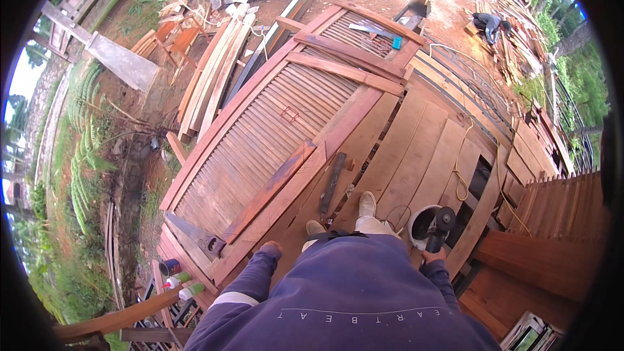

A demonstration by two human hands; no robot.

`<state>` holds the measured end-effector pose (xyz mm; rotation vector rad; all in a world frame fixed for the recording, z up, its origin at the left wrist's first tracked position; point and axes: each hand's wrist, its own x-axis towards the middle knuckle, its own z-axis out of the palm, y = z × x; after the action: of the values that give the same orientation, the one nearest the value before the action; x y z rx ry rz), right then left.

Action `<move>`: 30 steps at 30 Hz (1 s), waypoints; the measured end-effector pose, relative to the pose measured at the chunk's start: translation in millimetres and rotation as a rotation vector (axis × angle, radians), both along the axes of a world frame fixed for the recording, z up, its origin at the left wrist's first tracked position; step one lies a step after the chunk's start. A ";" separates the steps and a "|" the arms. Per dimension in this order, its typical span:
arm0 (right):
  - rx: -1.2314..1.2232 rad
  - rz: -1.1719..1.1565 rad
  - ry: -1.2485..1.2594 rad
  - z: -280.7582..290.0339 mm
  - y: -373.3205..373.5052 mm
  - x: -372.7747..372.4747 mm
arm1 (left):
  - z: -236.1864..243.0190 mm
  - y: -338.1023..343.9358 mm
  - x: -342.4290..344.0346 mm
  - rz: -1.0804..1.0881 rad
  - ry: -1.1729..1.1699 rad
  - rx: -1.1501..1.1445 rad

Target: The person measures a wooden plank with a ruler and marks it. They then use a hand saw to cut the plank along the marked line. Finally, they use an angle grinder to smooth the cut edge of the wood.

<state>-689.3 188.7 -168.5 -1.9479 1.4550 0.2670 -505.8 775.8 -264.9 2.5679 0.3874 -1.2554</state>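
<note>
My right hand (434,255) is closed round the body of a dark angle grinder (437,239), whose round head and disc point up and away from me. The grinder hangs over a white bucket (416,226) on the plank floor. By the near edge of a long louvred wooden door panel (260,123) is my left hand (272,246); its fingers are too small and turned to read. On the panel lie a loose wooden strip (271,192), a handsaw (195,236) near its left corner, and another saw with a turquoise handle (396,43) at its far end.
A dark bar (333,182) lies on the planks (416,143) ahead of my feet. Yellow cord (460,182) runs over the floor at right, near a gap. Glue bottles (190,290) and a can (170,267) stand at lower left. Another person (492,26) crouches by stacked timber.
</note>
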 end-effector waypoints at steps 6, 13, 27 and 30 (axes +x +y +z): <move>-0.029 0.279 0.092 3.3 -46.7 106.4 | 49.4 -77.0 25.5 0.368 -0.279 0.021; 0.021 0.545 0.209 -61.9 -93.2 234.8 | 61.2 -129.1 81.2 0.230 -0.517 -0.107; 0.006 0.493 0.172 -379.0 -55.3 356.0 | -69.3 -121.5 149.3 -0.152 -1.060 0.106; -0.002 0.466 0.140 -452.8 -62.4 357.3 | -70.0 -126.3 154.0 -0.186 -1.124 0.123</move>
<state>-332.0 126.3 -621.4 -2.2905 1.0626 0.6197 -351.7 649.5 -334.8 2.9468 -0.0258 0.3073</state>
